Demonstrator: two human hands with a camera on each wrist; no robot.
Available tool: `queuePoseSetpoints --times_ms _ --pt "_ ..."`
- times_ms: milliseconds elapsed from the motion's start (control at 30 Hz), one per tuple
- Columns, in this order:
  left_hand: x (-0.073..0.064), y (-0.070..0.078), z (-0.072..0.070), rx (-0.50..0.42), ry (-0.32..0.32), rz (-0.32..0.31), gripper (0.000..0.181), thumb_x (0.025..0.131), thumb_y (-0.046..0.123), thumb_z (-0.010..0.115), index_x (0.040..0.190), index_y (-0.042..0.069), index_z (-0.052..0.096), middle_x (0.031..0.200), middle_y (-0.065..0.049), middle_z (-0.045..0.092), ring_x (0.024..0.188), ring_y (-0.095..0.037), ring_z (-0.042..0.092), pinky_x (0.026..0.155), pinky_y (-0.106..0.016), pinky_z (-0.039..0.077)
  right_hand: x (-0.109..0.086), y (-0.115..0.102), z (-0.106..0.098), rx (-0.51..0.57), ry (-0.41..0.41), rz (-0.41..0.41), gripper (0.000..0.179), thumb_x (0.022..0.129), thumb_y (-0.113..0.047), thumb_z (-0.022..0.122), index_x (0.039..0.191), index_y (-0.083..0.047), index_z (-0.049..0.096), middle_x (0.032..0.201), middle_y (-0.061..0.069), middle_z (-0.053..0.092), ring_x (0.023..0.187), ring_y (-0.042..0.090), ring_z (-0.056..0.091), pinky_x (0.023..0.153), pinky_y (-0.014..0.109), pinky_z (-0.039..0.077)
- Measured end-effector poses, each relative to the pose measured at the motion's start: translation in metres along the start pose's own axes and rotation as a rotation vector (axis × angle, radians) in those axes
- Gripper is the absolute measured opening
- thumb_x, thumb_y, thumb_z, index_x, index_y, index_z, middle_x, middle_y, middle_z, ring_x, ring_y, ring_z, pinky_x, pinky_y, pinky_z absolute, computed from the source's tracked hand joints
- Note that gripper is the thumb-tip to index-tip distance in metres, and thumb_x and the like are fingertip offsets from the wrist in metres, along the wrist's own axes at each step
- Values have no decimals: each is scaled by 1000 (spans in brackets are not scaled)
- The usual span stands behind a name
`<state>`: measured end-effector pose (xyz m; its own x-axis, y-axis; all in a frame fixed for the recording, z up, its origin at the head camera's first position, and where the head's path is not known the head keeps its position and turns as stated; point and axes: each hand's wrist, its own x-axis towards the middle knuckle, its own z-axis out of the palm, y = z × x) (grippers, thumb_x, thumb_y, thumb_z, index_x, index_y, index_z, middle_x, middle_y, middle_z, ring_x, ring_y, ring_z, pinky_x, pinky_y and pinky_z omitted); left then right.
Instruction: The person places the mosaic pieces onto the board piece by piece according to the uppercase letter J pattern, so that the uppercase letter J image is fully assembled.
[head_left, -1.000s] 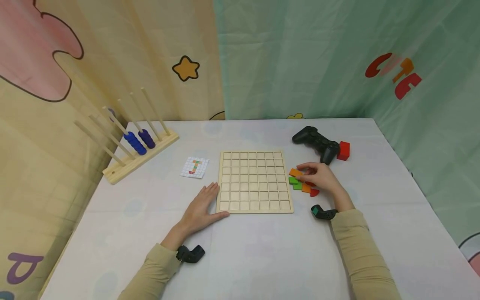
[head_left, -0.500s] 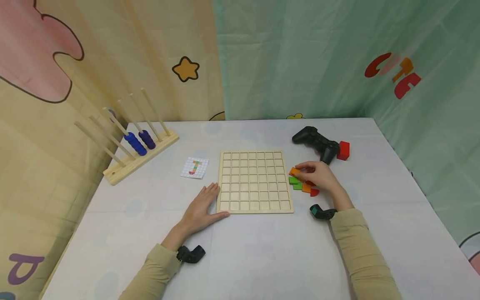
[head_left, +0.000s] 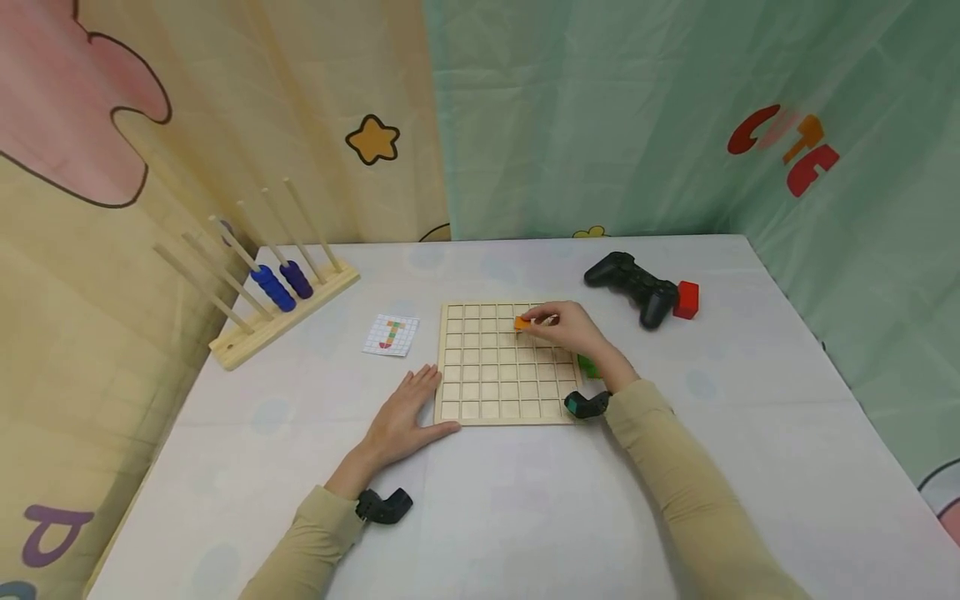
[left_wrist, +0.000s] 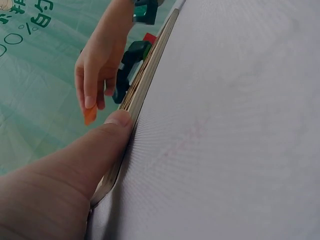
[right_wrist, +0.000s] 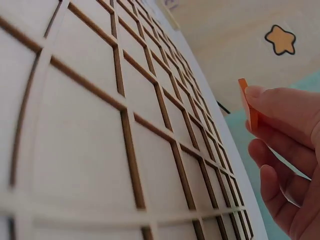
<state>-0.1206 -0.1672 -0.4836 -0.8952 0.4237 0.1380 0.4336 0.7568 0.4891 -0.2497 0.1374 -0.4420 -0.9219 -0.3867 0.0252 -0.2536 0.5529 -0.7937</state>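
Between thumb and fingers my right hand [head_left: 566,327] pinches a thin orange tile [head_left: 521,323], held over the upper right part of a wooden grid board [head_left: 480,392]. The right wrist view shows the orange tile [right_wrist: 250,107] edge-on, above the board's square cells. My left hand [head_left: 401,421] lies flat with spread fingers at the board's lower left corner; its thumb [left_wrist: 95,152] presses along the board's edge in the left wrist view. Green tiles [head_left: 588,367] peek out beside the board's right edge, the rest of that pile hidden under my right forearm.
A small card [head_left: 391,335] with a coloured grid pattern lies left of the board. Behind it stands a wooden peg rack [head_left: 285,317] with blue and purple beads. A black game controller [head_left: 633,285] and a red block [head_left: 686,300] sit at the back right.
My right hand has picked the orange tile up from the pile and carried it left over the board. The left hand stays in place.
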Motion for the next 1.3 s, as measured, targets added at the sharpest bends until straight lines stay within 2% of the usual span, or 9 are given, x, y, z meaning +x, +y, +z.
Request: queuePoseSetpoints --times_ms 167,300,500,667,967,1100,1300 --pt "0 0 -1 -19 0 -3 90 83 56 62 142 -5 33 149 -17 29 141 -24 19 117 -35 9 24 -11 20 -41 -31 -29 30 87 -30 68 112 -15 71 114 5 65 94 20 60 77 34 53" --pt "-1 2 -2 -17 -9 -4 90 83 57 61 142 -5 33 149 -16 29 141 -23 19 117 -35 9 33 -17 31 -89 -63 -37 30 88 -30 67 113 -15 70 116 5 64 96 20 60 80 34 53" --pt "-1 1 1 0 -11 -3 91 83 59 60 143 -4 33 149 -15 29 141 -22 19 117 -33 9 37 -15 42 -197 -82 -91 26 90 -28 64 112 -14 70 109 2 66 98 18 59 85 33 51" --pt "-1 0 2 10 -4 3 91 83 59 59 142 -4 33 149 -16 30 141 -23 19 117 -33 9 37 -15 46 -242 -67 -153 26 90 -23 64 112 -11 70 109 3 67 100 21 58 88 33 50" --pt "-1 -1 1 18 6 10 90 83 59 60 143 -4 33 149 -16 30 140 -23 20 117 -34 10 38 -17 49 -283 -49 -158 26 91 -22 64 113 -10 69 111 4 66 104 22 58 92 34 48" --pt "-1 -1 1 20 0 4 91 83 59 59 143 -4 33 149 -15 29 141 -23 19 117 -34 10 35 -18 47 -238 -61 -142 29 91 -22 64 117 -10 67 115 6 65 107 23 57 94 35 47" --pt "-1 1 0 13 -5 -4 91 83 59 60 143 -4 32 149 -15 29 141 -23 19 117 -34 10 20 -16 30 -11 -62 -62 41 91 -29 63 127 -10 59 125 7 58 115 23 53 95 37 48"
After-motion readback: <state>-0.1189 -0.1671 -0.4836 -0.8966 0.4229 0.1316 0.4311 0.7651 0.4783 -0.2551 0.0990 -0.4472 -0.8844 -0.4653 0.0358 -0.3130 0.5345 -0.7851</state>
